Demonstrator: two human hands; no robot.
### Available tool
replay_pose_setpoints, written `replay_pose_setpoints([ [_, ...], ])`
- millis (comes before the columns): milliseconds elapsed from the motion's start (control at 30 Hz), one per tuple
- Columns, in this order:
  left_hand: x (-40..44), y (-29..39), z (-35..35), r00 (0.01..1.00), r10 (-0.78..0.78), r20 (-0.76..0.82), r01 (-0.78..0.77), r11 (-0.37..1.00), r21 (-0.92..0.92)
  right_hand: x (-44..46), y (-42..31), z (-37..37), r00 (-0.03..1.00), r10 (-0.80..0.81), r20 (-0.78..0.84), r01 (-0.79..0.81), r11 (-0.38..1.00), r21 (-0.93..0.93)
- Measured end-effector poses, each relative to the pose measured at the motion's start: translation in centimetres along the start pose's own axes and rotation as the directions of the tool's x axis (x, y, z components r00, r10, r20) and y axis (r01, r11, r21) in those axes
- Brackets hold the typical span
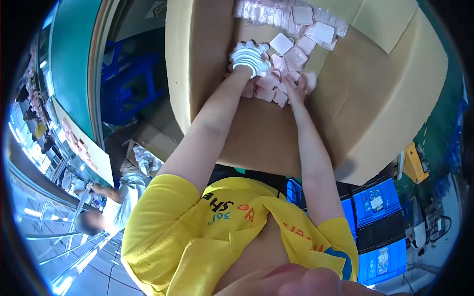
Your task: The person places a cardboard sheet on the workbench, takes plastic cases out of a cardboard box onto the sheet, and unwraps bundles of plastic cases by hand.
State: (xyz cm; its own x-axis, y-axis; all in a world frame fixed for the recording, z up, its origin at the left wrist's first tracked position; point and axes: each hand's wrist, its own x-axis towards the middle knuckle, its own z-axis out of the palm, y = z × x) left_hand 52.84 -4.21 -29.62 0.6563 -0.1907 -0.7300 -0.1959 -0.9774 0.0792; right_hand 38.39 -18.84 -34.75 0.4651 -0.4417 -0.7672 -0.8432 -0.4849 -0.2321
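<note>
Many pale pink, rounded-square pieces point(265, 93) lie loosely piled inside a large cardboard box point(256, 133). My left hand point(250, 55), in a white striped glove, rests at the pile's left side with its fingers apart; its palm side is hidden. At the right edge of the pile, my right hand point(296, 91) is closed round a pink piece point(309, 82), which is blurred. Near the far wall, several pieces such as a paler square point(282, 44) lie beside a row of clear plastic-wrapped pieces point(264, 14).
Blue crates point(377, 202) stand below right, outside the box. A yellow metal part point(414, 164) is at the right. Another person point(118, 204) is at the lower left, near a table with pink pieces point(79, 145). The box's side flaps rise on both sides of my arms.
</note>
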Motion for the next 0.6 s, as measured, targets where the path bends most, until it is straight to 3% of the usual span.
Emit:
replay_pose_setpoints([
  [33, 0.5, -0.7, 0.9, 1.000, -0.004, 0.001, 0.004, 1.000, 0.004, 0.4, 1.6, 1.5, 0.999, -0.041, 0.013, 0.037, 0.975, 0.217],
  [100, 2.9, -2.6, 2.2, 0.950, 0.114, 0.290, 0.011, 0.917, -0.398, 1.3, 3.6, 3.4, 0.992, -0.128, 0.003, 0.099, 0.787, 0.610],
  [133, 3.2, -3.0, 2.2, 0.890, 0.214, 0.402, 0.061, 0.818, -0.572, 0.6, 2.9, 2.6, 0.992, -0.129, 0.003, 0.101, 0.785, 0.611],
  [167, 3.3, -3.2, 2.5, 0.891, 0.215, 0.401, 0.059, 0.819, -0.571, 0.1, 2.4, 1.5, 0.999, 0.032, 0.003, -0.029, 0.861, 0.508],
  [233, 3.2, -3.0, 2.4, 0.954, 0.053, 0.296, 0.146, 0.779, -0.610, -0.9, 0.7, -0.7, 0.937, 0.344, -0.057, -0.314, 0.905, 0.288],
  [267, 2.9, -2.8, 2.5, 0.968, -0.030, 0.250, 0.187, 0.752, -0.632, -1.0, 0.6, -0.8, 0.935, 0.351, -0.057, -0.321, 0.902, 0.289],
  [400, 2.2, -2.0, 2.6, 0.942, 0.006, 0.335, 0.179, 0.836, -0.518, -1.3, -0.5, -0.9, 0.924, 0.374, 0.072, -0.374, 0.854, 0.362],
  [500, 1.3, -0.7, 3.4, 0.941, 0.008, 0.339, 0.153, 0.883, -0.444, -2.5, -2.2, -0.8, 0.825, 0.565, 0.017, -0.546, 0.789, 0.281],
  [600, 1.2, 0.3, 3.5, 0.913, 0.052, 0.404, 0.119, 0.915, -0.386, -2.4, -2.5, -1.3, 0.791, 0.611, 0.035, -0.597, 0.758, 0.261],
])
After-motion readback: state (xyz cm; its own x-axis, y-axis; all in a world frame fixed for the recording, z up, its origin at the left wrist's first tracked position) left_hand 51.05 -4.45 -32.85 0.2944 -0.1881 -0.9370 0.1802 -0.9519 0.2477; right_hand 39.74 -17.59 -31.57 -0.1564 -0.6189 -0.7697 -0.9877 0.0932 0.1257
